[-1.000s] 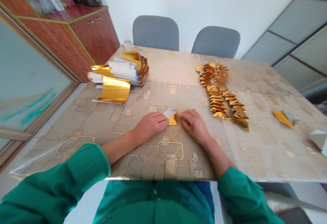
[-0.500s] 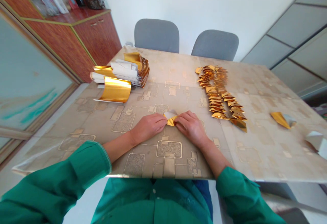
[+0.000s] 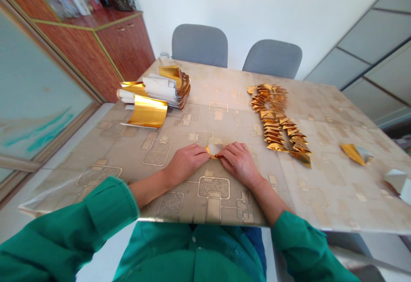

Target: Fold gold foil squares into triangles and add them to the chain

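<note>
"What are the hands doing?"

"The left hand (image 3: 186, 163) and right hand (image 3: 239, 165) rest close together on the table (image 3: 321, 196), their fingertips narrowly pinching a small gold foil piece (image 3: 214, 150) between them."

"Any advice on that grip?"

"Keep both pinches level and press gently, because foil creases easily."

"How does the piece look?"

"Shiny gold with a pale side showing, bent and crumpled-looking. Folded gold pieces (image 3: 272, 117) lie in a curving row beyond the right hand."
</note>
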Motion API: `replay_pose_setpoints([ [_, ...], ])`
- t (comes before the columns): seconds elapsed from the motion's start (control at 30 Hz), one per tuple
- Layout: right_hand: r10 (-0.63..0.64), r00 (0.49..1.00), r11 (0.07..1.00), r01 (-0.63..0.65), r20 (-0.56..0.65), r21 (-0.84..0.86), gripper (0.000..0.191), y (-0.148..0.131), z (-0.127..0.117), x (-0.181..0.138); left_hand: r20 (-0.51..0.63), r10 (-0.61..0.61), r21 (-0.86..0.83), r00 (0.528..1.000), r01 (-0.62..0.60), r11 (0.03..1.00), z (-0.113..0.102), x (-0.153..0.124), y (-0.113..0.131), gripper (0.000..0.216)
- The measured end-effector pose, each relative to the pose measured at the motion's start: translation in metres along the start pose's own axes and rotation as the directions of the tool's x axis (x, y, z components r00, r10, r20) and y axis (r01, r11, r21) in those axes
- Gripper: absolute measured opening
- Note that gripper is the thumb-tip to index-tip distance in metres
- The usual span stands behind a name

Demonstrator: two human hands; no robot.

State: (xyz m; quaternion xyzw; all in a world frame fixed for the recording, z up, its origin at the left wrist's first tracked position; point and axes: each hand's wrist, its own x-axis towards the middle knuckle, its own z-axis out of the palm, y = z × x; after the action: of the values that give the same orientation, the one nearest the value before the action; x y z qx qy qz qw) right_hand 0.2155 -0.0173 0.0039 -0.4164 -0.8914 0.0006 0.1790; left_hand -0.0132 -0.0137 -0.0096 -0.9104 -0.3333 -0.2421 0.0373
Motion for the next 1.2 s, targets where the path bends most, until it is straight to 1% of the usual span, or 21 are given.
replay_pose_setpoints([
  [0.1,-0.016,1.000,1.000,0.016,0.020,0.000,0.026,-0.0003,-0.0013,-0.0002,-0.004,-0.035,-0.038,0.999,0.035,0.999,-0.0026,0.0011,-0.0001,0.026],
  [0.23,-0.004,1.000,1.000,0.004,0.024,0.005,0.027,-0.0025,-0.0017,-0.0010,0.024,-0.062,-0.022,0.998,0.063,0.998,-0.0044,0.0005,0.0001,0.022],
  [0.37,0.081,0.997,0.996,-0.081,-0.014,0.024,0.020,-0.0051,-0.0002,-0.0034,0.045,-0.073,-0.003,0.996,0.073,0.997,-0.0044,-0.0012,0.0002,0.021],
  [0.47,0.167,0.984,0.985,-0.165,-0.058,0.049,0.012,-0.0065,0.0016,-0.0053,0.046,-0.090,-0.007,0.995,0.090,0.996,-0.0049,-0.0013,0.0003,0.023],
  [0.57,0.222,0.972,0.972,-0.215,-0.079,0.092,0.006,-0.0072,0.0027,-0.0059,0.040,-0.098,-0.025,0.994,0.099,0.995,-0.0056,-0.0009,0.0008,0.024],
  [0.63,0.220,0.974,0.971,-0.214,-0.051,0.103,0.005,-0.0073,0.0024,-0.0053,0.040,-0.105,-0.039,0.994,0.106,0.994,-0.0059,-0.0007,0.0012,0.024],
  [0.73,0.186,0.983,0.977,-0.184,-0.008,0.106,0.009,-0.0070,0.0009,-0.0039,0.046,-0.121,-0.064,0.992,0.124,0.990,-0.0062,-0.0006,0.0014,0.023],
  [0.87,0.160,0.987,0.976,-0.158,-0.002,0.152,0.013,-0.0054,0.0008,-0.0029,0.059,-0.129,-0.106,0.990,0.135,0.985,-0.0062,0.0001,0.0002,0.020],
  [1.1,0.174,0.985,0.951,-0.173,0.018,0.257,0.008,-0.0017,0.0037,-0.0028,0.072,-0.193,-0.134,0.978,0.202,0.970,-0.0062,0.0014,-0.0005,0.019],
  [1.2,0.197,0.980,0.943,-0.195,0.018,0.272,0.008,-0.0021,0.0046,-0.0013,0.080,-0.211,-0.146,0.974,0.221,0.964,-0.0060,0.0017,-0.0008,0.018],
])
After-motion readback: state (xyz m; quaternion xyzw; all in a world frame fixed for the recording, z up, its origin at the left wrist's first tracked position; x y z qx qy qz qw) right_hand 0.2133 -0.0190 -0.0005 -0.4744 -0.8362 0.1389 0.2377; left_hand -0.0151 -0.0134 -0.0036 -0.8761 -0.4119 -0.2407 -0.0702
